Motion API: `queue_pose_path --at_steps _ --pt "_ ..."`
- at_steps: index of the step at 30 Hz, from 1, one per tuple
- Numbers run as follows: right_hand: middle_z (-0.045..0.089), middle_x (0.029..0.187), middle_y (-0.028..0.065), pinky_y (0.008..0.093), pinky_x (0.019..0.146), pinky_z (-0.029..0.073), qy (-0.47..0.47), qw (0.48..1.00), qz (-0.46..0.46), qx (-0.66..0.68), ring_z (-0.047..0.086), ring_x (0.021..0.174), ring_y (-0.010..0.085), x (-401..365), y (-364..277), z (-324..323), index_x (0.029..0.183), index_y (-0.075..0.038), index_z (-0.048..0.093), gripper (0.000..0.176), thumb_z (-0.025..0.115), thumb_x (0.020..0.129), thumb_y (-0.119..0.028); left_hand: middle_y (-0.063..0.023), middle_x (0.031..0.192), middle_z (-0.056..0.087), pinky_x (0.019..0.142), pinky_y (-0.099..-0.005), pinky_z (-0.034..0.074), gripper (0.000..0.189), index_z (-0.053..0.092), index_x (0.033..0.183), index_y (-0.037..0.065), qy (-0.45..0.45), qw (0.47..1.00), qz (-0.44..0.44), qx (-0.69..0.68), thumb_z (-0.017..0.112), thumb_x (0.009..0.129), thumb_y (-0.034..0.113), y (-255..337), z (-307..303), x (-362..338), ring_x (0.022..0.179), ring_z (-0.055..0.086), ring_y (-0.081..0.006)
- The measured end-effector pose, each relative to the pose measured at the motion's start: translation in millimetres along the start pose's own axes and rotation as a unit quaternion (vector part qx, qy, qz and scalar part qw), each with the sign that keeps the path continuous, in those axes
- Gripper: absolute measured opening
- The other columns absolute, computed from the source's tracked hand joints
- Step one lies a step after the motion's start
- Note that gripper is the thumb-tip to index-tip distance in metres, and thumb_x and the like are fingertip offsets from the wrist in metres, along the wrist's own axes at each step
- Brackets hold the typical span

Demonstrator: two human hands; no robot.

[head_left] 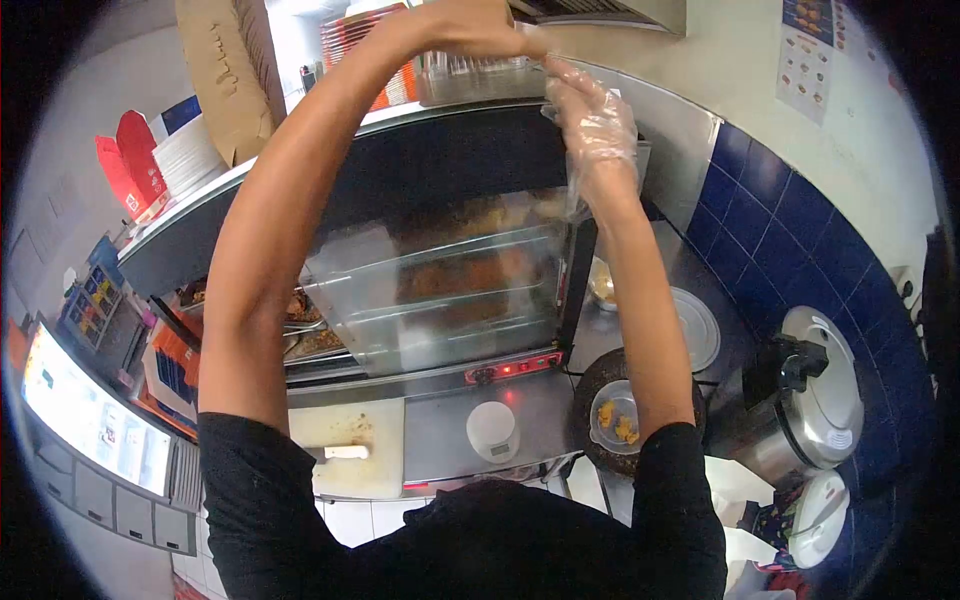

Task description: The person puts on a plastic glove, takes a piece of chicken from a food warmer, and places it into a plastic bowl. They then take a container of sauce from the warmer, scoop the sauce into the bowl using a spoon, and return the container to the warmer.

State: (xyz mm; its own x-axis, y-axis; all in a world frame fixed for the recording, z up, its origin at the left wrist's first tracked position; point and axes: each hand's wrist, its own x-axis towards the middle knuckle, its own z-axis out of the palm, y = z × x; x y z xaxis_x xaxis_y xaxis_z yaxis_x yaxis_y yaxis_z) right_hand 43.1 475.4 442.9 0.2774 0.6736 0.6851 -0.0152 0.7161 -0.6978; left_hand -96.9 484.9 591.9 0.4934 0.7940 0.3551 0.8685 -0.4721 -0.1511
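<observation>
Head view: left hand (480, 28) meets fingertips of right hand (590, 105); cannot tell whether either pinches. Plastic glove (612, 135) on right hand, above display case (430, 160): likely light, soft, slippery, easily torn; cuff best hold. Clear bowl (604, 441): yellow food pieces (626, 430). Case trays: browned food (455, 278).

Top centre: two hands (485, 28), at least one clear plastic glove (603, 135). Lower centre: one knife (347, 452), one chopping board (370, 476), one digital scale (491, 425).
</observation>
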Motion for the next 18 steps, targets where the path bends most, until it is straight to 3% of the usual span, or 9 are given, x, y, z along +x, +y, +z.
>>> queue_pose_path --at_steps 2,3,6,9,12,15,18 --pt "0.066 0.084 0.006 0.0324 0.073 0.05 0.027 0.985 -0.152 -0.075 0.064 0.079 0.019 8 23 1 0.1 -0.007 0.073 0.02 0.068 0.083 -0.016 -0.0343 0.108 0.063 0.087 -0.0448 0.052 0.077 0.067 0.104 -0.011 0.007 1.0 0.021 0.008 0.06 0.076 0.061 6 2 -10 0.098 0.065 -0.0421" --pt "0.068 0.086 0.0087 0.0342 0.075 0.051 0.04 0.967 -0.226 -0.112 0.066 0.082 0.0219 9 22 3 0.099 -0.007 0.073 0.021 0.069 0.082 -0.017 -0.0344 0.1 0.064 0.082 -0.0474 0.053 0.071 0.066 0.101 -0.01 0.079 0.99 0.106 0.045 0.058 0.081 0.057 4 10 -15 0.092 0.066 -0.0449" --pt "0.069 0.091 0.015 0.0368 0.077 0.052 0.031 0.93 -0.296 -0.218 0.067 0.085 0.0289 1 12 -2 0.1 -0.006 0.072 0.025 0.071 0.079 -0.018 -0.0335 0.093 0.065 0.081 -0.0506 0.052 0.061 0.061 0.102 -0.01 0.133 0.981 0.105 0.099 0.057 0.086 0.049 8 17 -31 0.091 0.064 -0.0473" --pt "0.067 0.087 0.0143 0.0391 0.075 0.052 0.033 0.897 -0.385 -0.215 0.066 0.082 0.0322 -3 3 -3 0.098 -0.005 0.072 0.024 0.07 0.078 -0.018 -0.0333 0.089 0.064 0.079 -0.0528 0.051 0.052 0.055 0.102 -0.01 0.105 0.981 0.108 0.125 0.057 0.088 0.04 13 11 -43 0.09 0.063 -0.0488" --pt "0.066 0.086 0.0138 0.0416 0.073 0.051 0.025 0.891 -0.4 -0.214 0.064 0.079 0.0325 -2 1 -1 0.097 -0.007 0.071 0.024 0.071 0.077 -0.018 -0.0302 0.091 0.065 0.078 -0.0519 0.051 0.04 0.055 0.103 -0.008 0.089 0.986 0.099 0.098 0.055 0.09 0.031 14 8 -46 0.091 0.064 -0.0464" --pt "0.065 0.088 0.0142 0.0437 0.073 0.05 0.055 0.847 -0.459 -0.261 0.063 0.079 0.0332 4 9 0 0.098 -0.006 0.069 0.026 0.072 0.076 -0.019 -0.0203 0.102 0.063 0.083 -0.0477 0.05 0.03 0.056 0.108 0.002 0.114 0.972 0.163 0.128 0.056 0.091 0.026 2 29 -35 0.097 0.063 -0.0392" --pt "0.065 0.091 0.0151 0.0447 0.074 0.049 0.042 0.843 -0.462 -0.273 0.062 0.081 0.0343 3 10 -2 0.101 -0.005 0.066 0.03 0.072 0.075 -0.019 -0.0226 0.112 0.059 0.081 -0.051 0.05 0.028 0.051 0.113 0.001 0.201 0.941 0.243 0.123 0.05 0.098 0.024 -11 43 -28 0.098 0.061 -0.0434"
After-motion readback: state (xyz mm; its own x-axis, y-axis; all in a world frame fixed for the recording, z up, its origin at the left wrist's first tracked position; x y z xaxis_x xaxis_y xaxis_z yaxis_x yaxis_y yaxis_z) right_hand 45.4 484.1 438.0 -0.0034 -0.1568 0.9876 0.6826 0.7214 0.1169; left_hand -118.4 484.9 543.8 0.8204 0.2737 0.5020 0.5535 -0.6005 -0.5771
